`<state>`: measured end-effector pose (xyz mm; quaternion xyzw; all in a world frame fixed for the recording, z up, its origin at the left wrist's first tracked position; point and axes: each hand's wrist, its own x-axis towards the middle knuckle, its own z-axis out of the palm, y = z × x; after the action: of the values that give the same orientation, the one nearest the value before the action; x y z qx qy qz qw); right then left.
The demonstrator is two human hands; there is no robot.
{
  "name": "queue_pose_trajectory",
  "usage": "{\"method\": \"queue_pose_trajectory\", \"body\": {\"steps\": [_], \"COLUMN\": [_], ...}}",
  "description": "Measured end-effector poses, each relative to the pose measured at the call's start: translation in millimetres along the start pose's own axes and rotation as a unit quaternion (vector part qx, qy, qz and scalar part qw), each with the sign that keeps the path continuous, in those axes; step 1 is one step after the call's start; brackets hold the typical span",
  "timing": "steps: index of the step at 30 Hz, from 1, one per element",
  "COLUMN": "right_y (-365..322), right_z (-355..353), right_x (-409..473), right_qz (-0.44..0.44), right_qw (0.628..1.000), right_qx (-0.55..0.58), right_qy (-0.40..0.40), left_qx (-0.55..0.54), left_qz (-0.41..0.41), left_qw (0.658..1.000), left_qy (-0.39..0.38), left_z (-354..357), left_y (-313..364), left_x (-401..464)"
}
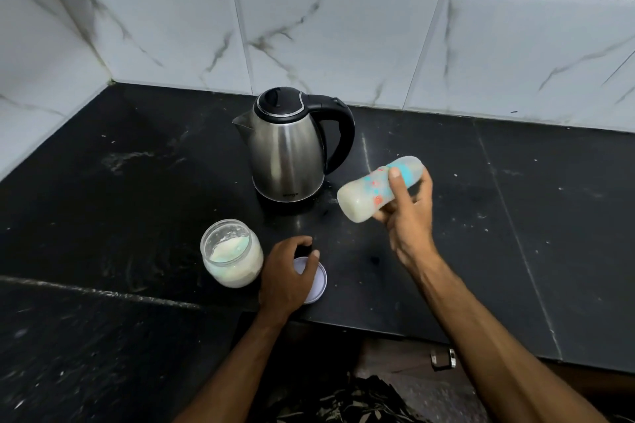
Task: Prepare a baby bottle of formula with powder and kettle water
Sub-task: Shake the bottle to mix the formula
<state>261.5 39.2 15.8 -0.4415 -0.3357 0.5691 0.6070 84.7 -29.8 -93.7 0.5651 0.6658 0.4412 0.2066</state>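
Note:
My right hand [409, 216] grips a baby bottle [367, 192] holding milky liquid, tilted on its side in the air, base toward the left, to the right of the kettle. The steel kettle [288, 151] with black lid and handle stands on the black counter [137, 182]. An open glass jar of white powder [232, 252] stands in front of it. My left hand [287, 275] rests with curled fingers on the jar's white lid [318, 280], which lies flat beside the jar. A small dark thing shows under its fingertips; I cannot identify it.
White marbled tiles [309, 27] form the wall behind and at left. The counter's front edge steps back near my left forearm. A small metal fitting [443, 359] shows below the edge. White specks dot the counter.

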Motion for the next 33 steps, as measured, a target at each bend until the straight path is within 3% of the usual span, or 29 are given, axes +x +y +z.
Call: {"method": "queue_pose_trajectory", "body": {"steps": [2,5,6,12,17,19,23,25,29,31,33], "right_y": [3,12,12,-5,14,11,-1,2,11,6,-2], "right_z": [1,0,0,3,1,0,3,4,-2,-4,-2], "right_x": [-6,-20,-19,1,-22,-19,-1,-5,-23,-16,-4], "right_qz": [0.007,0.041,0.040,-0.011,0.041,0.011,-0.010,-0.002,0.023,0.005,-0.005], "right_qw": [0.998,0.965,0.960,0.997,0.962,0.971,1.000,0.999,0.968,0.977,0.996], "right_qx": [-0.031,-0.145,-0.157,-0.040,-0.152,-0.142,-0.020,-0.022,-0.160,-0.142,-0.066], "right_qy": [-0.056,-0.215,-0.227,-0.057,-0.222,-0.193,-0.016,-0.024,-0.193,-0.158,-0.055], "left_qx": [0.002,0.008,0.008,0.001,-0.005,0.006,0.004,0.002,0.012,0.011,0.003], "left_qz": [-0.001,-0.017,-0.018,0.002,-0.031,-0.017,0.004,-0.001,-0.010,-0.004,-0.002], "left_qw": [1.000,1.000,0.999,1.000,0.997,0.999,1.000,1.000,1.000,1.000,1.000], "left_qy": [-0.002,-0.024,-0.027,-0.004,-0.065,-0.040,-0.007,-0.007,-0.024,-0.017,-0.011], "left_z": [0,0,0,-1,0,-1,-1,-1,0,-1,-1], "left_y": [-1,-5,-6,0,-7,-6,0,0,-4,-4,-1], "left_x": [1,3,3,1,6,4,0,1,2,2,1]}}
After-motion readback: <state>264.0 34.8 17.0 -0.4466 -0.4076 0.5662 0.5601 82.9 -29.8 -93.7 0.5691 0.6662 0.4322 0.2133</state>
